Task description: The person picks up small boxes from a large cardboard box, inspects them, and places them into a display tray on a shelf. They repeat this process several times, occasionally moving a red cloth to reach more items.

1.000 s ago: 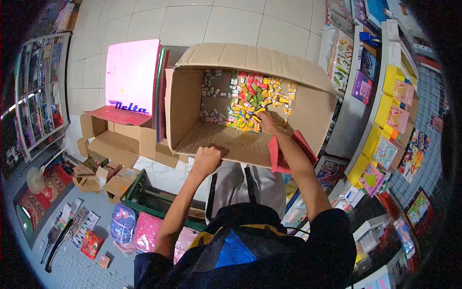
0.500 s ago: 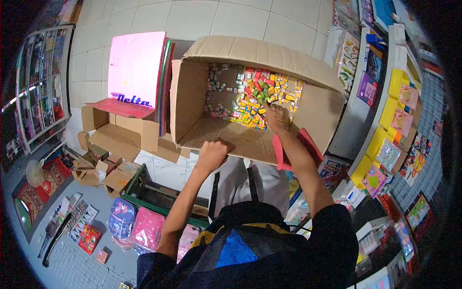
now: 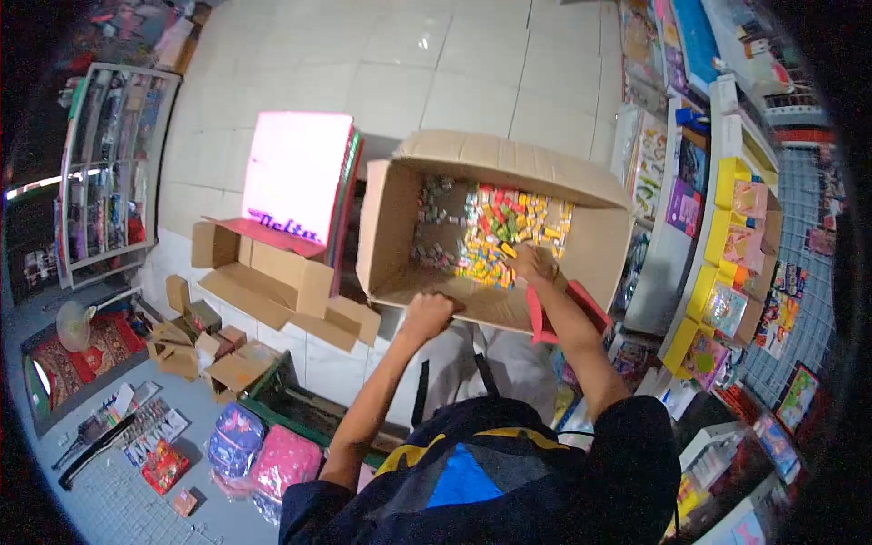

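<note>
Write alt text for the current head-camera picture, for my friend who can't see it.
Seen from above, a person's right hand reaches into a large open cardboard box scattered with small colourful items, while the left hand holds its near edge. To the left stand a smaller open box and a pink panel; packaged goods line the right.

- "Delta" stands in blurred purple letters (image 3: 289, 227) near the lower edge of the pink board (image 3: 295, 173).
- Print on the small packs (image 3: 490, 263) in the cardboard box (image 3: 597, 225) is illegible.
</note>
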The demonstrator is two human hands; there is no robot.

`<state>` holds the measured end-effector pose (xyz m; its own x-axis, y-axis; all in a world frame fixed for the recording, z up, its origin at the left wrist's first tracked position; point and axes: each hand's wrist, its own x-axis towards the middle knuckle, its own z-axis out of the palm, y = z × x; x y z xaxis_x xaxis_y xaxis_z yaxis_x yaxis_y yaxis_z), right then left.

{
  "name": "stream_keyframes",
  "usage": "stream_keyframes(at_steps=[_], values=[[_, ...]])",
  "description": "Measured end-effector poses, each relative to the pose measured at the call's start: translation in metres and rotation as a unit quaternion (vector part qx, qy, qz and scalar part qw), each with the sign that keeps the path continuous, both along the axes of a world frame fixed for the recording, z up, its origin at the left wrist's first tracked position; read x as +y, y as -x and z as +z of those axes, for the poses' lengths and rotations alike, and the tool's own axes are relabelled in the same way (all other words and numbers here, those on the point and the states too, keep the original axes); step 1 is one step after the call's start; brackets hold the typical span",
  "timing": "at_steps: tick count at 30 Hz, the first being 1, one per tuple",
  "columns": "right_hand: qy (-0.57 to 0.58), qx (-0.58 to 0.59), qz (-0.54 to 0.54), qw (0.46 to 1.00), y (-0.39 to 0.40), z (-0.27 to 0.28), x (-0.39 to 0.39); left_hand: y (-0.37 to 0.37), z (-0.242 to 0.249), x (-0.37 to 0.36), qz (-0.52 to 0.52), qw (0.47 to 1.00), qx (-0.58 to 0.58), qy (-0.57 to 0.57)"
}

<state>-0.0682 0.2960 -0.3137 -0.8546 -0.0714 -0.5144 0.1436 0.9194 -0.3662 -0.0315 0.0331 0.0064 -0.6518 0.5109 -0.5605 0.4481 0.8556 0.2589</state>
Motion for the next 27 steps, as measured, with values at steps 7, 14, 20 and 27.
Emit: stream_keyframes(at_steps=[7,14,20,27], values=[[0.365,0.026,-0.161,0.917,0.025,0.221,-0.031,0.0,0.013,0.01,0.149,0.953,0.005,-0.265],[0.522,0.054,-0.173,0.834,0.009,0.374,-0.051,0.033,0.05,0.052,0.434,0.703,-0.134,-0.547],[0.495,0.102,-0.118,0.855,0.005,0.414,-0.033,0.031,0.083,0.068,0.491,0.589,-0.189,-0.614],[0.47,0.166,-0.091,0.862,-0.026,0.413,-0.011,0.004,0.107,0.085,0.479,0.551,-0.262,-0.631]])
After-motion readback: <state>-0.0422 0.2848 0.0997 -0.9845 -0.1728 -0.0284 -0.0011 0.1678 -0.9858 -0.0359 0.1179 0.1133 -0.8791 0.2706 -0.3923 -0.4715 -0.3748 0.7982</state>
